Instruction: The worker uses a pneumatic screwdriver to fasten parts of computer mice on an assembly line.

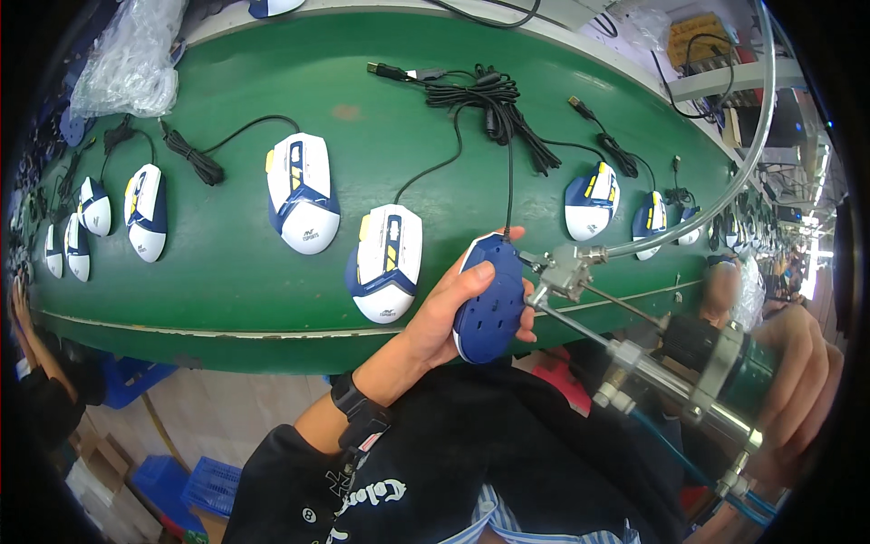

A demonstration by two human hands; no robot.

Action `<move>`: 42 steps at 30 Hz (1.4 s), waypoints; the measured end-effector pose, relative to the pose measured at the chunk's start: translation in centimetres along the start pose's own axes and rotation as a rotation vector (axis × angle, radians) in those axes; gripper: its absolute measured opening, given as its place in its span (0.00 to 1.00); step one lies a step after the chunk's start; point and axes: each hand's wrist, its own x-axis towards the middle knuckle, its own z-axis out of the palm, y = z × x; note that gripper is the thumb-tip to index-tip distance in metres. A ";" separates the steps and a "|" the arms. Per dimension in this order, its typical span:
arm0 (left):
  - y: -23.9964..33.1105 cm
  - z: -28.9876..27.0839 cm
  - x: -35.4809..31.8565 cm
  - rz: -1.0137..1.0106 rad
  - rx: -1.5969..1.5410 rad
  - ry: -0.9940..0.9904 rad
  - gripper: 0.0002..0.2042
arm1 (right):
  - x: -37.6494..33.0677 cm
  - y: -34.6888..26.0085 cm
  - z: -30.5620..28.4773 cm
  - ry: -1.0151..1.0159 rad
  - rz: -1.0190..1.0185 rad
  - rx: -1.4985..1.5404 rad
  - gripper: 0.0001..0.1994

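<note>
My left hand [433, 319] holds a computer mouse [490, 308] turned underside up, its blue base facing me and its cable running away onto the green belt. My thumb lies across the base and the fingertips show at its right side. At the right, my right hand [797, 385] is wrapped round the dark green body of an air-fed screwdriver [702, 354]. The metal nose [564, 274] of that tool reaches the right edge of the held mouse; whether the bit touches a screw hole I cannot tell. A clear feed hose [759, 127] curves up from the nose.
White and blue mice lie face up along the green belt [245, 72], including one mouse [388, 263] just left of my hand. Bundled black cables [476, 95] lie beyond. A clear plastic bag [131, 68] is far left. Blue crates [213, 485] stand below, and another person's arm [41, 349] shows at left.
</note>
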 end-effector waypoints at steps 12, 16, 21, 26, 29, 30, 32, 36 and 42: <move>1.1 -1.2 -1.9 0.053 -0.001 0.039 0.31 | 0.3 -3.9 2.8 0.255 1.091 -0.979 0.12; 1.2 -1.4 -2.1 0.048 0.009 0.042 0.31 | -0.6 -3.0 2.0 0.236 1.013 -0.891 0.12; 1.3 -1.6 -2.3 0.034 0.059 0.031 0.32 | -2.6 -0.6 1.8 0.217 0.852 -0.830 0.11; 1.7 -1.3 -2.8 0.007 0.168 0.050 0.34 | -3.4 -0.2 2.0 0.207 0.834 -0.816 0.10; 1.3 -1.7 -2.3 0.031 0.121 0.036 0.32 | -2.9 -1.0 0.8 0.066 0.872 -0.692 0.12; 1.3 -1.9 -2.5 0.035 0.124 0.046 0.32 | -2.4 -1.3 1.0 0.055 0.884 -0.674 0.12; 1.2 -1.8 -2.6 0.071 0.040 0.094 0.32 | -0.7 -2.5 2.0 0.006 0.890 -0.618 0.13; 0.9 -2.1 -2.1 0.090 0.121 0.193 0.31 | -0.2 -3.3 2.1 -0.116 0.805 -0.337 0.14; 1.9 -1.9 -2.8 0.068 0.102 0.104 0.30 | -1.1 -4.8 5.2 0.073 0.961 -0.673 0.15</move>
